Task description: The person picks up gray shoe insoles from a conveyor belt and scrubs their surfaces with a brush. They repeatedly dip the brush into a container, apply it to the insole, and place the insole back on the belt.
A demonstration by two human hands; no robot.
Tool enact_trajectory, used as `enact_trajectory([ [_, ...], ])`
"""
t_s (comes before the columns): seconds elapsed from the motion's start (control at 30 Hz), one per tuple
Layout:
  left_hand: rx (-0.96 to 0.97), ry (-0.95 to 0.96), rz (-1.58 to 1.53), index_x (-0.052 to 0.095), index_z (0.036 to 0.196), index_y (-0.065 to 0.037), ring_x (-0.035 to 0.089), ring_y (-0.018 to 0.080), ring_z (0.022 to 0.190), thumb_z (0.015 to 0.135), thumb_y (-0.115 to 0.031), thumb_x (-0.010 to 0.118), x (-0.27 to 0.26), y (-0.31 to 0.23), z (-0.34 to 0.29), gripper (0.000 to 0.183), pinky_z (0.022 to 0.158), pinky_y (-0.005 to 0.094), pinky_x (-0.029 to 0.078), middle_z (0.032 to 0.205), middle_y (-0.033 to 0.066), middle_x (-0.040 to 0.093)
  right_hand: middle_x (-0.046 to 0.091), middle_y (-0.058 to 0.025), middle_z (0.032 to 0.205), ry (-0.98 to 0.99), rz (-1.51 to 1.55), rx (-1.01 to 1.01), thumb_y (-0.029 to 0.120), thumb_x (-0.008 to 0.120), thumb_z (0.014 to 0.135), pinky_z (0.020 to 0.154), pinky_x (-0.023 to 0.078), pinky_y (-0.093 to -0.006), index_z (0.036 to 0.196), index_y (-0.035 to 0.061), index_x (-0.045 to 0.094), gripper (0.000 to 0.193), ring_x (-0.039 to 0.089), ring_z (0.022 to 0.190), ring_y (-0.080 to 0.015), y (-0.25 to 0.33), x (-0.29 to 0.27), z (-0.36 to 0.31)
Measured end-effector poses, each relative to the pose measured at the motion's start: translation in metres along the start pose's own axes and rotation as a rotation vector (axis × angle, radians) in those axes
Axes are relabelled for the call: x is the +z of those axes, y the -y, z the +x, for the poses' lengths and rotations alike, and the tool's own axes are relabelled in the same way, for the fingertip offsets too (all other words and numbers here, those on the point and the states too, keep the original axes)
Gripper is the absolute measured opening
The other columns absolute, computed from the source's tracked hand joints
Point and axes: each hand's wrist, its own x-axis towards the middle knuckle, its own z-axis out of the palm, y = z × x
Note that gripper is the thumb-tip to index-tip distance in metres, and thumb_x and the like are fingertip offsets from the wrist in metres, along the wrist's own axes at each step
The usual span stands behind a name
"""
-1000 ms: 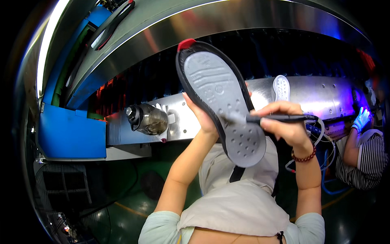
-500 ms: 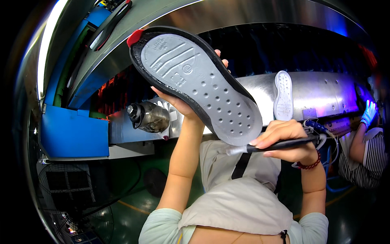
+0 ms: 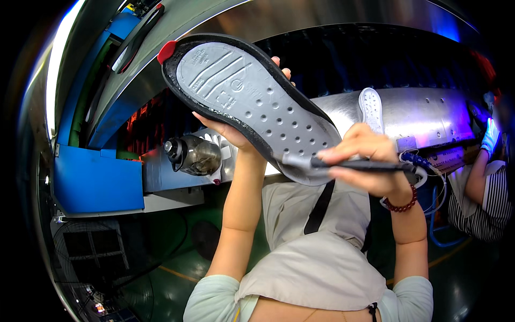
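Observation:
A shoe sole (image 3: 244, 99) is held up at a slant, its grey dimpled face toward me. Its rim is black, with a red tip at the upper left end. My left hand (image 3: 228, 130) grips it from behind; the thumb lies along the near edge and fingertips show past the far edge. In my right hand (image 3: 373, 153), a brush with a black handle (image 3: 370, 165) is pinched between thumb and fingers. Its pale bristles (image 3: 296, 161) lie against the grey face near the lower right end, slightly blurred.
Beyond my hands runs a metal work surface (image 3: 418, 115) with a white insole-shaped piece (image 3: 370, 107). A dark jug (image 3: 196, 154) stands left. Another sole (image 3: 140, 40) lies at upper left, above a blue cabinet (image 3: 96, 177). At right is a co-worker's gloved hand (image 3: 490, 137).
My right hand has moved up and left, bringing the bristles from just below the sole's lower end onto its grey face. The sole has shifted slightly left, still in my left hand.

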Motion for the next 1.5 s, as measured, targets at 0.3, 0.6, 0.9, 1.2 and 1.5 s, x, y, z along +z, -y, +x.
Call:
enact_trajectory([
  [0.3,0.007,-0.055,0.06,0.014,0.134,-0.001,0.033,0.0398,0.118,0.062,-0.075,0.048,0.001,-0.008,-0.001,0.109,0.097,0.0492,0.03,0.133,0.0263,0.021,0.065,-0.0041,0.088,-0.002,0.133,0.191,0.002,0.07,0.063,0.073,0.042,-0.0249,0.086,0.0044,0.066,0.024,0.05,0.081,-0.0136,-0.011,-0.009,-0.012],
  [0.6,-0.05,-0.28,0.31,0.019,0.131,0.003,0.04,0.0391,0.111,0.064,-0.081,0.032,0.021,-0.01,0.008,0.108,0.093,0.0467,0.035,0.126,0.0277,0.032,0.061,-0.0187,0.093,-0.068,0.794,0.307,-0.006,0.06,0.069,0.083,0.045,-0.0314,0.087,-0.0052,0.06,0.018,0.058,0.09,-0.0232,-0.03,-0.007,-0.021],
  [0.9,-0.219,-0.073,-0.243,0.047,0.117,-0.001,0.053,0.0306,0.1,0.077,-0.038,0.048,0.006,0.008,-0.055,0.054,0.085,0.0418,0.044,0.114,0.0173,0.051,0.064,-0.0131,0.091,0.088,0.457,0.167,-0.003,0.068,0.064,0.072,0.044,-0.027,0.084,0.0008,0.064,0.021,0.061,0.076,-0.0189,0.01,0.009,-0.011],
  [1.2,-0.806,-0.333,0.063,0.051,0.109,0.005,0.058,0.0233,0.083,0.071,-0.026,0.05,0.022,-0.02,-0.038,0.049,0.075,0.0309,0.045,0.099,0.0166,0.059,0.064,-0.0152,0.089,0.299,0.291,0.04,-0.003,0.068,0.064,0.071,0.049,-0.0275,0.083,0.0012,0.064,0.02,0.063,0.08,-0.0253,0.005,0.0,-0.004],
  [1.5,-1.058,-0.443,0.257,0.054,0.107,0.002,0.058,0.0173,0.081,0.078,-0.026,0.053,0.044,-0.023,-0.032,0.04,0.074,0.0272,0.046,0.095,0.0137,0.06,0.065,-0.0067,0.093,0.457,0.104,-0.102,0.007,0.063,0.072,0.05,0.036,-0.0232,0.087,0.008,0.065,0.014,0.063,0.073,-0.0168,0.0,-0.009,-0.002],
])
